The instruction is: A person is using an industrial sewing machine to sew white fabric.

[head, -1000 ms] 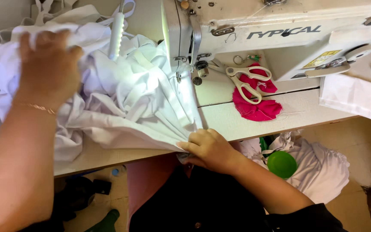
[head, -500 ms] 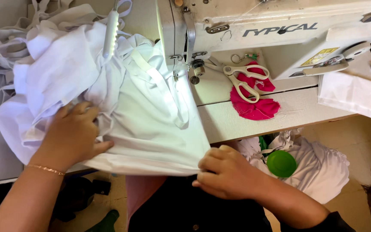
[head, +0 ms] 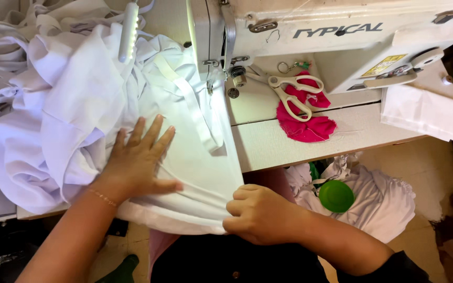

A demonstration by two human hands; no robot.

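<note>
A large pile of white fabric covers the left of the sewing table and runs under the needle of the cream sewing machine. My left hand lies flat on the fabric with fingers spread, pressing it onto the table. At the table's near edge, my right hand is closed on the fabric's folded lower corner. A white strap sewn on the fabric leads toward the presser foot.
Cream-handled scissors lie on a pink cloth scrap on the machine bed. A folded white piece sits at the table's right. Below the table edge are more white fabric and a green round lid. An LED lamp bar hangs over the pile.
My left hand came down from the top of the pile to lie flat on the fabric near me. The fabric was pulled smoother; my right hand kept hold of its edge.
</note>
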